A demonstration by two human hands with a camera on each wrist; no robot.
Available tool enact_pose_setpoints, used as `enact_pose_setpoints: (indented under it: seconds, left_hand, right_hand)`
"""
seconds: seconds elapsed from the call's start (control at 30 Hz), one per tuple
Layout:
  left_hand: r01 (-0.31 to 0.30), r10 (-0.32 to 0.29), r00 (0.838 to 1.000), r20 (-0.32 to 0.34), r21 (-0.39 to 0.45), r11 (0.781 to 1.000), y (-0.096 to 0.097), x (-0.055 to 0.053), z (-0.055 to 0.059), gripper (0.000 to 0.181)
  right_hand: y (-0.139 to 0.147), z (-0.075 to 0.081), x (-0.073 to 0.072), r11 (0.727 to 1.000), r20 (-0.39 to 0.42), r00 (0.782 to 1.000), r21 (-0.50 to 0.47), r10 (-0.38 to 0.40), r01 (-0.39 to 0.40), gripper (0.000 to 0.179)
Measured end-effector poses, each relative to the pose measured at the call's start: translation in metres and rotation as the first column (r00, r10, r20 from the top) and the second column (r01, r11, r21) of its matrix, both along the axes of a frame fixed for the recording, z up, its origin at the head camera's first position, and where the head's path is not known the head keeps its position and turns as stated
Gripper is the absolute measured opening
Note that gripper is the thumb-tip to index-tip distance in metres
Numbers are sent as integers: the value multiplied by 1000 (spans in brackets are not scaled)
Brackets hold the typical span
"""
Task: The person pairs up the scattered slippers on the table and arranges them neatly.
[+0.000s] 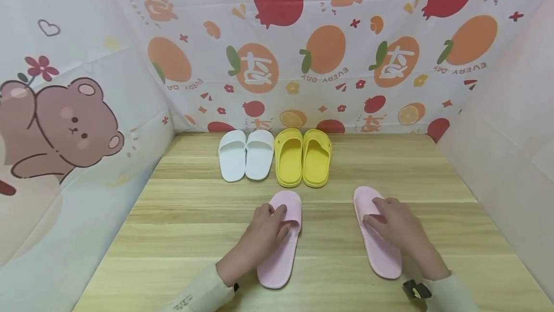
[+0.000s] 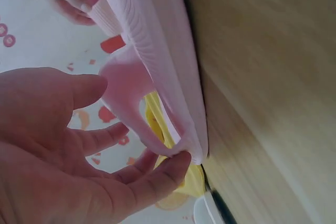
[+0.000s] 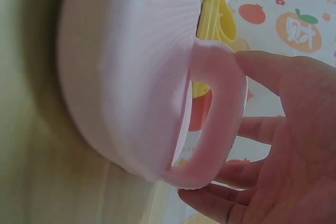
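Note:
Two pink slippers lie apart on the wooden surface, toes pointing away from me. My left hand (image 1: pixel 265 235) holds the left pink slipper (image 1: pixel 277 268) across its strap. In the left wrist view, the thumb is at one side of that strap (image 2: pixel 128 74) and a fingertip at the other. Farther right, my right hand (image 1: pixel 402 226) grips the right pink slipper (image 1: pixel 383 254) by its strap. The right wrist view has the thumb on one side of this strap (image 3: pixel 226 114) and the fingers curled at the opposite side.
Behind the pink pair, white slippers (image 1: pixel 232 160) and yellow slippers (image 1: pixel 290 164) stand side by side on the wood-grain surface (image 1: pixel 195 235). A fruit-print cloth (image 1: pixel 294 100) hangs along the back edge. Pale cloth walls flank both sides, the left one (image 1: pixel 143 95) with a bear print.

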State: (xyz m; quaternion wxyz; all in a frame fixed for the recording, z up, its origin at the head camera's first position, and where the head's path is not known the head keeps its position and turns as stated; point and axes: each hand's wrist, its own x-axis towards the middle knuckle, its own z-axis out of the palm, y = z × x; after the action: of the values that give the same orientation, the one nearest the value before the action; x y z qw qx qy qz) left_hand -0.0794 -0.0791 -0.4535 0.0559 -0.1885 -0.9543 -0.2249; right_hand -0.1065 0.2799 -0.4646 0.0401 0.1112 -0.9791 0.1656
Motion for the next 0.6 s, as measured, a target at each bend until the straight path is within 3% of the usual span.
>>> enact_pose_setpoints:
  seconds: [0.3,0.6]
  left_hand:
    - [102,-102,995,10,-35,994,23,-4,0,20]
    - [172,-171,984,46,-27,985,39,-10,3,21]
  right_hand:
    - [-8,-3,5,1000,-57,998,-11,-1,0,52]
    - [-16,-8,9,998,-62,997,-31,-51,49,59]
